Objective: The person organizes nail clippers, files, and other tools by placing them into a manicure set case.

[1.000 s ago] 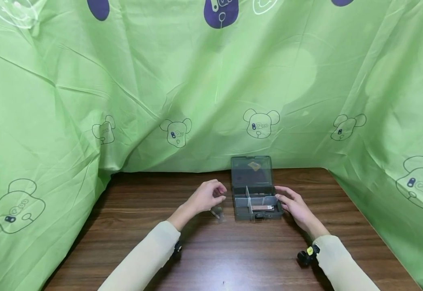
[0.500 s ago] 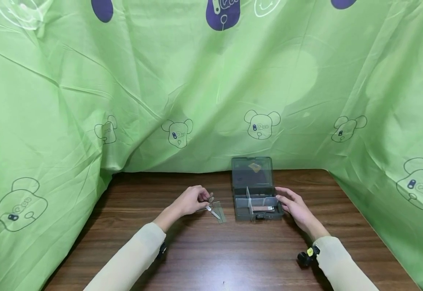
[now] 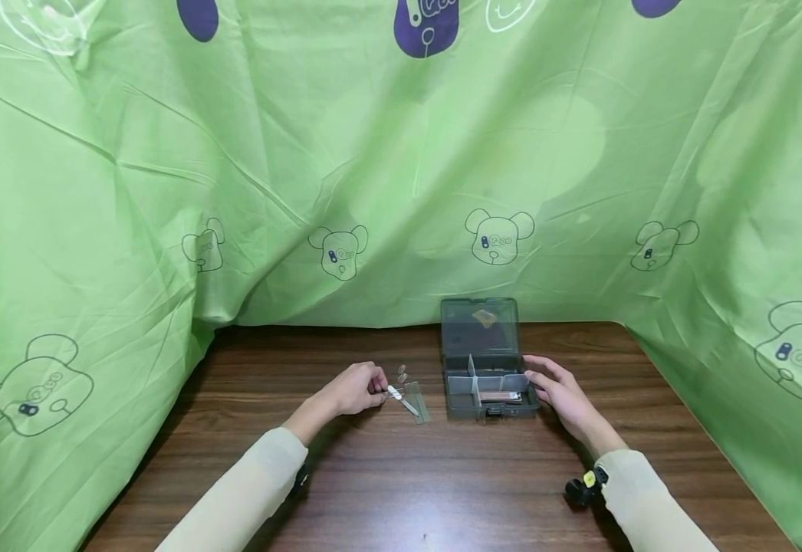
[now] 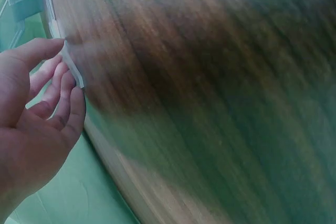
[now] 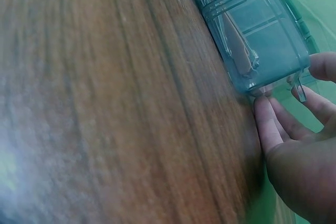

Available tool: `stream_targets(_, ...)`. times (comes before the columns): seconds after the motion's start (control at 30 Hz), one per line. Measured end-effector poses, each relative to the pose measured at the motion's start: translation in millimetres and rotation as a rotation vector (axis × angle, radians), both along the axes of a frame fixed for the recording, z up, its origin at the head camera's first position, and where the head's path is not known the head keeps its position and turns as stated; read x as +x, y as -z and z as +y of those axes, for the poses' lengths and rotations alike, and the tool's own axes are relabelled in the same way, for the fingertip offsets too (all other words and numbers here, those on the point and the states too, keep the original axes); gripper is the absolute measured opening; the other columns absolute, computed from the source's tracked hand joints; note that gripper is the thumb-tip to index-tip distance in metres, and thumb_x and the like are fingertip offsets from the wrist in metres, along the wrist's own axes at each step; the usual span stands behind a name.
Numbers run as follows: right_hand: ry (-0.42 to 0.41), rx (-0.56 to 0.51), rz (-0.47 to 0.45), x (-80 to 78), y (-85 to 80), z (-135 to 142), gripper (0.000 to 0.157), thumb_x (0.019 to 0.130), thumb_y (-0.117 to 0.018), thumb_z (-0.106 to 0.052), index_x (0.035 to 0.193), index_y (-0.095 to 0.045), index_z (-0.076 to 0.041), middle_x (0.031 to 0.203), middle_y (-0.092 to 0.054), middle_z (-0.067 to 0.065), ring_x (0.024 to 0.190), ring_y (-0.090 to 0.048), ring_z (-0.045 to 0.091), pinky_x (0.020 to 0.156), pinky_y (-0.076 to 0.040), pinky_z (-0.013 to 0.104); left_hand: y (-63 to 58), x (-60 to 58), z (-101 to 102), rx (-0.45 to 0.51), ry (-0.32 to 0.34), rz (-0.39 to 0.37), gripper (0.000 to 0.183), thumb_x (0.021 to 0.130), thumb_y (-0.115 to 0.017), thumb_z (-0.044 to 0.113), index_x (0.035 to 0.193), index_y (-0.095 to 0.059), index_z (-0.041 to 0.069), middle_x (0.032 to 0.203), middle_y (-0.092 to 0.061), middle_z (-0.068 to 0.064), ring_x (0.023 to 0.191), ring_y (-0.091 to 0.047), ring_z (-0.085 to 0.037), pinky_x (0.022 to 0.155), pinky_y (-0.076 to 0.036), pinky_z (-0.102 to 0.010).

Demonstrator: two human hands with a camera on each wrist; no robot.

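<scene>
My left hand (image 3: 359, 387) is bent low over the table, left of several small items. In the left wrist view its thumb and fingertips pinch a thin translucent strip (image 4: 73, 65). Just beyond those fingertips, a slim white-handled tool (image 3: 404, 402) lies across a clear greyish plate (image 3: 419, 406). Small clear pieces (image 3: 402, 374) lie behind it. To the right stands a smoky clear plastic box (image 3: 491, 412), its lid (image 3: 478, 328) raised. A pinkish nail clipper (image 3: 500, 396) lies in its front right compartment. The fingers of my right hand (image 3: 566, 395) rest against the box's right side.
The table (image 3: 401, 491) has a brown wood grain. A green printed cloth (image 3: 401, 153) hangs behind it and along both sides, close behind the raised lid. Light dividers (image 3: 487, 382) split the box into compartments.
My left hand has moved left and slightly down, away from the box, uncovering the white-handled tool, the clear plate and the small pieces. My right hand stays at the box.
</scene>
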State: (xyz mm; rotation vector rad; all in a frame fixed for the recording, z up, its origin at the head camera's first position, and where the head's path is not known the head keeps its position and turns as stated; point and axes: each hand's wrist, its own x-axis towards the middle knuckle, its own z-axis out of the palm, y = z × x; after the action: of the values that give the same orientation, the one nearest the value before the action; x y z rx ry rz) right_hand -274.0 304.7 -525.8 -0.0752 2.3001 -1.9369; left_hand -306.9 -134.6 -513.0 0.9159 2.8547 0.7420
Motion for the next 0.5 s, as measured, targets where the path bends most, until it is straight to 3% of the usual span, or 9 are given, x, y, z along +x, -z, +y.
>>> stream_targets(0.17, 0.004, -0.003, 0.003, -0.7, 1.1, 0.8, 0.058, 0.11, -0.059, -0.032, 0.159, -0.043, -0.004, 0.165, -0.035, 0.02, 0.141, -0.046, 0.028, 0.1, -0.05, 0.022, -2.5, 1.3, 1.6, -0.019, 0.008, -0.013, 0.008, 0.091, -0.078, 0.007, 0.097, -0.073, 0.007, 0.094, -0.068, -0.004, 0.089, -0.065, -0.019, 0.081, -0.054, -0.035)
stream_targets(0.5, 0.006, -0.021, 0.01, -1.9, 2.9, 2.2, 0.057, 0.111, -0.057, -0.028, 0.16, -0.041, -0.004, 0.165, -0.035, 0.021, 0.137, -0.049, 0.025, 0.097, -0.052, 0.023, -2.0, -0.1, 0.4, -0.073, 0.008, 0.066, 0.008, 0.092, -0.078, 0.012, 0.099, -0.074, 0.012, 0.095, -0.066, 0.002, 0.086, -0.064, -0.014, 0.08, -0.055, -0.03)
